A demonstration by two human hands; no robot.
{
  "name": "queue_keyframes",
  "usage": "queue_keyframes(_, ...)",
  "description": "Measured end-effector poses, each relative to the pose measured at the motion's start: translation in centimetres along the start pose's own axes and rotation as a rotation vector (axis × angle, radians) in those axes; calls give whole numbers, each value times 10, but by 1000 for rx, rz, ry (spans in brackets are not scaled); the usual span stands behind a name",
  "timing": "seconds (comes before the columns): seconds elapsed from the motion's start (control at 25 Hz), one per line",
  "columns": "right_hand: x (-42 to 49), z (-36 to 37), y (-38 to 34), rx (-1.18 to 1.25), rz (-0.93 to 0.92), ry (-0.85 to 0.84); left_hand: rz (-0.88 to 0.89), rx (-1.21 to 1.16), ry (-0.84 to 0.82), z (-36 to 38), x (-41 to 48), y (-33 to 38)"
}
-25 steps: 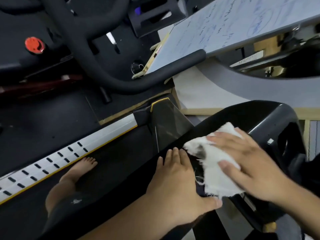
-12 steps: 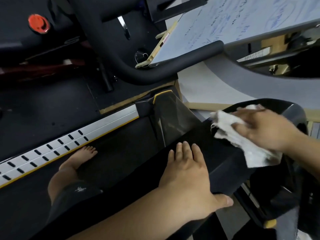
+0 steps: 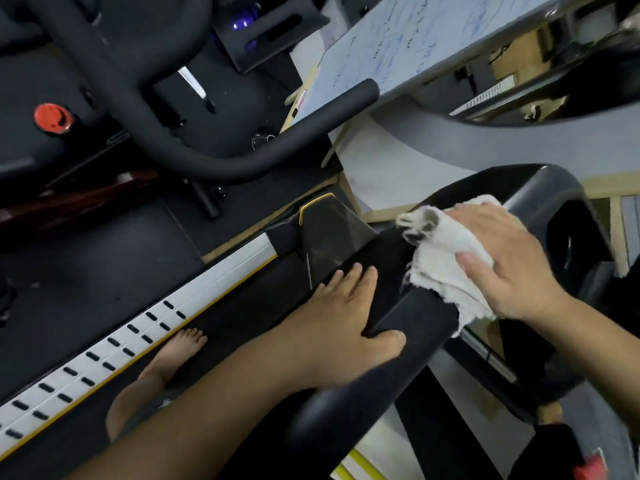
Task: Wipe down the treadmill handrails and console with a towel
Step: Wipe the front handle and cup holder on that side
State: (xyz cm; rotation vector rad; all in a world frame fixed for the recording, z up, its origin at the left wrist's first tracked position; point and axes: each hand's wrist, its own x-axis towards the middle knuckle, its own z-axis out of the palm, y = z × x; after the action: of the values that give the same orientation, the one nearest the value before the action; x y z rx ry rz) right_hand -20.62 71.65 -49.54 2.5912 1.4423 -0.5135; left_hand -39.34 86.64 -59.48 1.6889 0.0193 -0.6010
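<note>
Dark gym flooring and black machine parts are filling most of what you are looking down on, with a pale whiteboard [image 3: 433, 39] leaning in at the upper right. Largest beneath you is the treadmill deck, its silver side rail [image 3: 114, 344] with the dark slots running diagonally from lower left toward the centre; your bare foot [image 3: 180, 348] is standing on the belt just inside it, which is keeping you steady while you are leaning over to the right.

Next comes the handrail [image 3: 408, 313], the wide black padded arm crossing the lower middle of the view and sweeping up to a glossy rounded housing at the right. You are working its top surface now.

Your left hand [image 3: 339, 317] is lying flat and relaxed on the handrail, fingers spread forward and thumb hooked over the near edge — gripping nothing, likely bracing your weight so the wiping hand can press freely.

Your right hand [image 3: 509, 261] is pressing the towel [image 3: 446, 268] down onto the rail just ahead of the left, palm and fingers splayed across the cloth rather than bunched around it; that spread is giving you a broad contact patch. A loose frayed corner is lifting at the cloth's upper left, and it seems smudged grey, though blur is making that hard to confirm.

Smallest, off at the upper left, a red knob [image 3: 52, 118] is sitting on neighbouring equipment — untouched.
</note>
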Motion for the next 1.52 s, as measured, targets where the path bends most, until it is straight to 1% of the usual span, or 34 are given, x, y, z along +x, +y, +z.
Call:
queue_keyframes(0.08,17,6,10,-30,-9,15,-23,134,101,9,3,18)
queue_keyframes(0.16,17,10,15,-38,-8,79,-62,228,196,21,13,35)
queue_keyframes(0.24,13,13,18,-45,-3,122,-75,237,260,23,28,48)
queue_keyframes(0.4,12,13,13,-67,44,169,-5,286,406,20,51,50)
queue_keyframes(0.52,4,16,17,-20,40,260,10,359,424,20,52,52)
queue_keyframes(0.68,3,21,24,74,23,299,56,338,462,20,48,57)
queue_keyframes(0.76,1,20,26,62,-19,324,74,335,477,22,47,60)
queue_keyframes(0.84,0,17,27,47,-48,312,79,314,471,23,47,66)
queue_keyframes(0.92,-2,19,22,20,-63,299,40,290,462,23,46,70)
queue_keyframes(1.0,-8,28,15,-5,-48,333,-6,288,441,22,47,65)
queue_keyframes(1.12,-14,38,18,75,-73,376,-109,284,415,15,50,58)
queue_keyframes(1.2,2,26,26,40,-117,315,-200,198,395,14,62,72)
queue_keyframes(1.24,15,18,30,-16,-119,220,-227,196,406,17,72,82)
queue_keyframes(1.28,30,8,34,-53,-87,77,-204,293,447,17,82,94)
queue_keyframes(1.32,47,-1,42,-68,-29,-72,-213,265,441,15,90,108)
queue_keyframes(1.36,64,-8,55,-80,42,-207,-183,282,400,15,102,113)
queue_keyframes(1.4,79,-15,71,-106,123,-332,-117,381,423,17,113,111)
queue_keyframes(1.44,93,-21,84,-156,183,-424,-128,379,395,16,120,109)
queue_keyframes(1.48,106,-26,96,-213,218,-470,-155,379,357,13,123,102)
queue_keyframes(1.52,115,-29,103,-261,241,-499,-181,368,269,10,123,100)
